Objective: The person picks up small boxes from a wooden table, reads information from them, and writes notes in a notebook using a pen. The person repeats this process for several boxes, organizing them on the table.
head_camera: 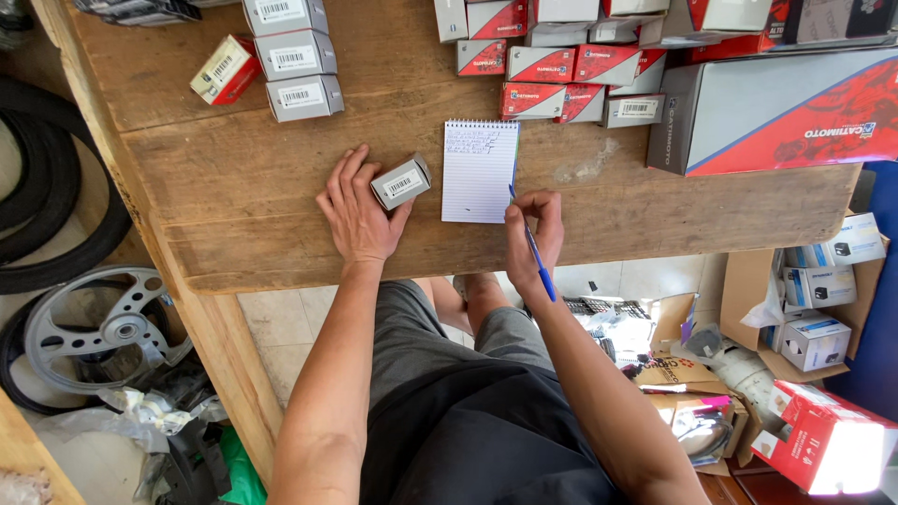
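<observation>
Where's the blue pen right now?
In the head view, the blue pen is in the right hand, right of centre at the wooden table's near edge, its tip by the notepad's right edge.

Bright, even daylight covers the bench (243, 187), with soft, short shadows. A red box (828, 449) at lower right glares white. Edges bend slightly.
</observation>
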